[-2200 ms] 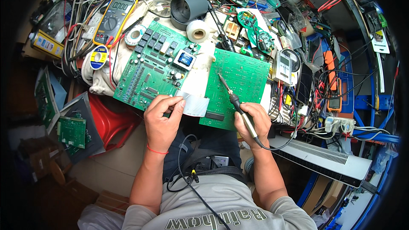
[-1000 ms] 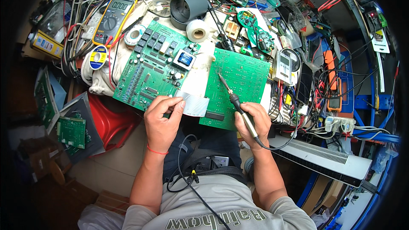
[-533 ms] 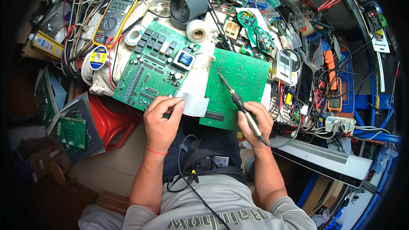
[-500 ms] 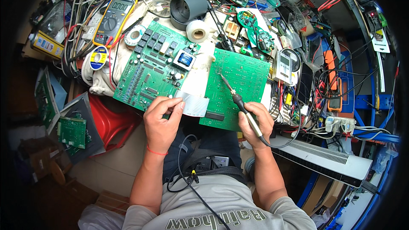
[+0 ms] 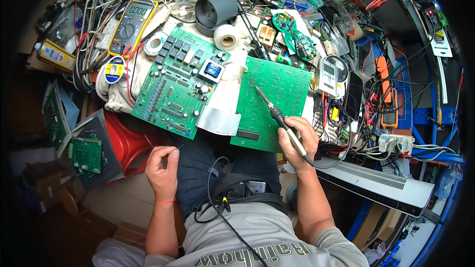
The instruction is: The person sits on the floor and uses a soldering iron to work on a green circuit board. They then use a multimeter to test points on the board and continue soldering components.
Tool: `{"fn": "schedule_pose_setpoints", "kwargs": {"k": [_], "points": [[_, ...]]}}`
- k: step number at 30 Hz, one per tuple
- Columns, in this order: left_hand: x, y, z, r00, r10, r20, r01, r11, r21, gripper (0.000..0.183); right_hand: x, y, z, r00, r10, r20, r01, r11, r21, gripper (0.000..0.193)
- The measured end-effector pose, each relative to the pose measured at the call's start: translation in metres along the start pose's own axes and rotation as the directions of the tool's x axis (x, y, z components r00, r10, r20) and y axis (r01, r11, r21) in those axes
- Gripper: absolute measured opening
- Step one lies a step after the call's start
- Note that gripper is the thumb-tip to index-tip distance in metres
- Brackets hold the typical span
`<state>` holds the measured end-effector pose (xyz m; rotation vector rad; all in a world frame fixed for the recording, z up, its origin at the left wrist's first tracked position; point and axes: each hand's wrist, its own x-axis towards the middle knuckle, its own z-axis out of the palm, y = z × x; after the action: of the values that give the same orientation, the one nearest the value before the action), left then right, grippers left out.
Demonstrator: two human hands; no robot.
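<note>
Soldering iron (image 5: 277,115) gripped in right hand (image 5: 302,143), tip at green board (image 5: 284,89) by tabletop (image 5: 227,96) near edge; can't tell if touching. Slip or long dwell could scorch it. Slim rigid iron, flat stiff board, bendy grey ribbon (image 5: 218,121). Left hand (image 5: 163,168) off the edge, fingertips pinched on thin dark wire (image 5: 181,146).

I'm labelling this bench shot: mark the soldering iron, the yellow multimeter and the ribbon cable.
Soldering iron (image 5: 277,115): head view, its black grip.
Yellow multimeter (image 5: 128,30): head view, its round dial.
Ribbon cable (image 5: 219,121): head view, middle of its grey strip.
</note>
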<state>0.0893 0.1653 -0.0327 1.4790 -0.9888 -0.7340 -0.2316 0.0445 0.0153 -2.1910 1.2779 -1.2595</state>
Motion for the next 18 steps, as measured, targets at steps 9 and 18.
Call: {"fn": "schedule_pose_setpoints", "kwargs": {"k": [9,18], "points": [[-0.043,-0.073,-0.012,0.965,-0.251,-0.080,0.251,0.968,-0.015,0.012,-0.001,-0.002,-0.001,1.000,-0.004,0.005,0.004,1.000,-0.013,0.030],[-0.058,-0.114,0.021,0.935,-0.355,-0.026,0.354,0.935,-0.026,0.013,-0.001,-0.003,0.000,1.000,0.031,0.004,-0.031,0.999,-0.024,0.030]]}}
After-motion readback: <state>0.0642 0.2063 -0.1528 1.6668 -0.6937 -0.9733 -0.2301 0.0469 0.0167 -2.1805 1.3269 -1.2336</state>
